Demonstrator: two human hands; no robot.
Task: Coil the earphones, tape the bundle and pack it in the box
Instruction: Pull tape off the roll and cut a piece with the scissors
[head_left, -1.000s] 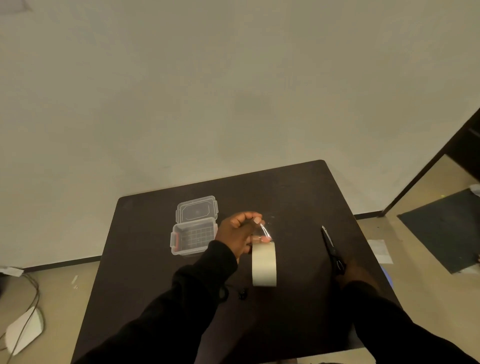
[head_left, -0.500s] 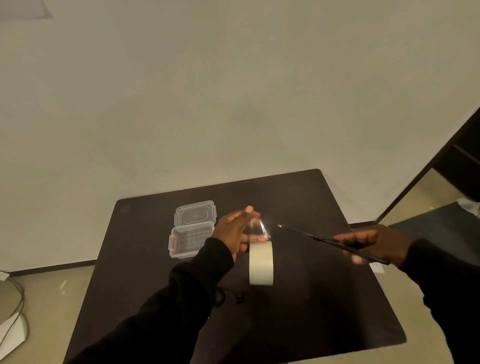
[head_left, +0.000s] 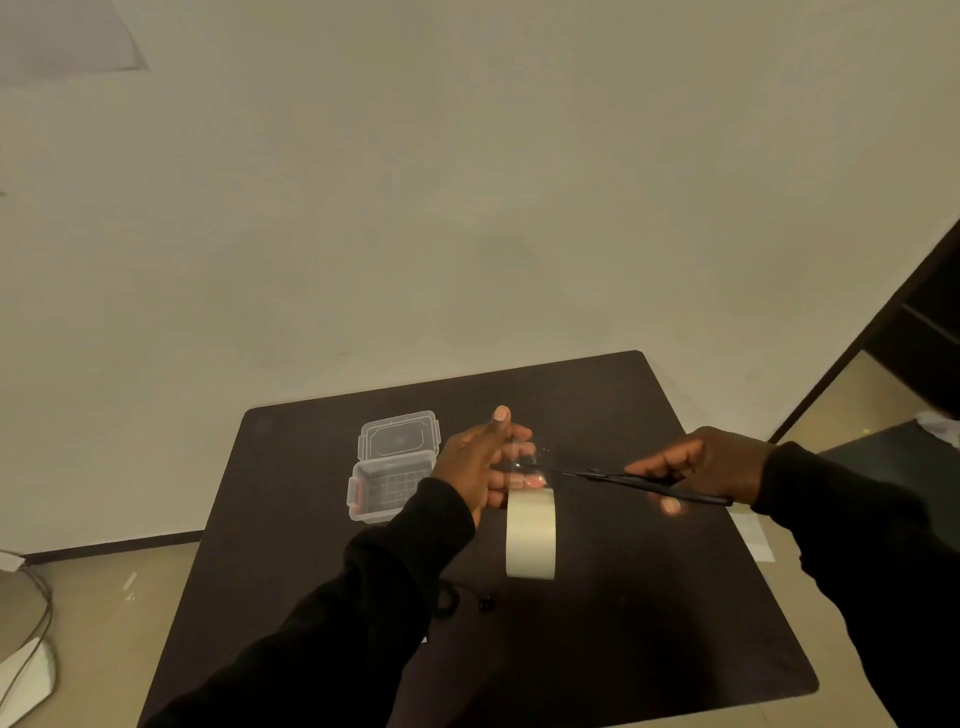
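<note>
Left hand (head_left: 480, 460) pinches a pulled clear strip off the hanging tape roll (head_left: 531, 532), keeping it taut so right hand's (head_left: 714, 465) scissors (head_left: 644, 480) can cut. Earphones (head_left: 470, 600) (partly hidden) lie near below; box (head_left: 392, 480) open beside.

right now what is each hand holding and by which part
The left hand pinches the pulled-out clear strip of the tape roll, which hangs below it. The right hand holds black scissors by the handle end.

place: looks like a plain room at home or a small office, hard to say | clues: bare wall (head_left: 467, 182), dark surface (head_left: 623, 649), tan floor (head_left: 104, 597), cables (head_left: 36, 618) lying around
</note>
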